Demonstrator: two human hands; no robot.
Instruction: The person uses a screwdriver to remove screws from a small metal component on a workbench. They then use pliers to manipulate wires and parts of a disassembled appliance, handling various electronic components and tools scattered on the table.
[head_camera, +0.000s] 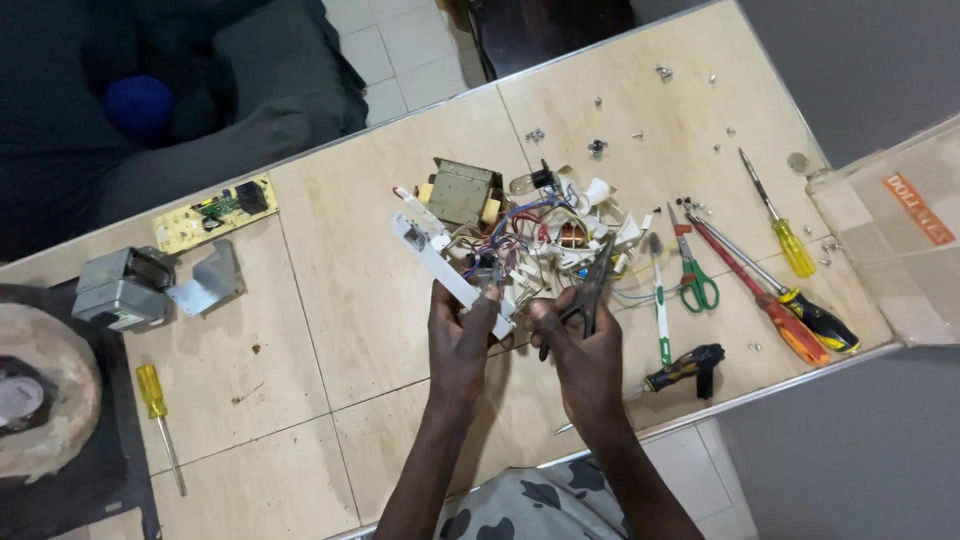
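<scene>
My left hand grips the near end of a long white plastic strip that slants up to the left. My right hand holds black pliers, their jaws pointing up into a tangle of coloured wires and white connectors. A boxy metal transformer sits at the far left of that tangle. Both hands meet just below the wires, near the table's front edge.
Right of the wires lie green-handled scissors, several screwdrivers, a black-and-yellow driver and scattered screws. On the left are a circuit board, a grey metal box and a yellow screwdriver. A cardboard box stands at right.
</scene>
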